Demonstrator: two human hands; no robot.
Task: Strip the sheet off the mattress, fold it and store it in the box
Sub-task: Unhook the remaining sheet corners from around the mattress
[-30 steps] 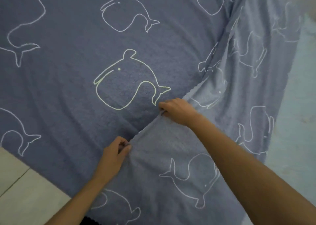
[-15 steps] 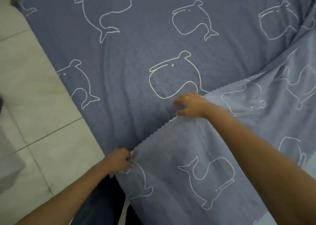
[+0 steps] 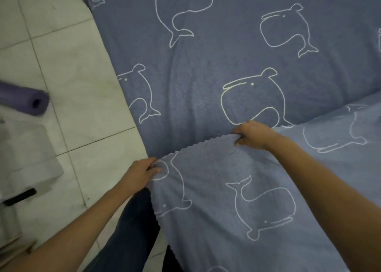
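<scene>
A blue-grey sheet [image 3: 206,69] printed with white whale outlines is spread out flat and fills most of the view. Its near part is folded over onto itself, paler side up, with a scalloped edge running from lower left to right. My left hand [image 3: 140,174] grips the corner of this folded layer at the sheet's left edge. My right hand [image 3: 252,135] grips the same scalloped edge further right, fingers curled over the cloth. The mattress and the box are hidden or out of view.
Pale floor tiles [image 3: 68,69] lie to the left of the sheet. A rolled purple mat [image 3: 24,100] lies on them at the far left. Below it sit blurred white bundles [image 3: 26,154] and a small black object [image 3: 19,196]. My dark trouser leg [image 3: 134,226] is beside the sheet.
The view has swung left, bringing the floor and purple mat into sight. Both hands have carried the folded edge toward the sheet's left side, the left hand reaching the corner.
</scene>
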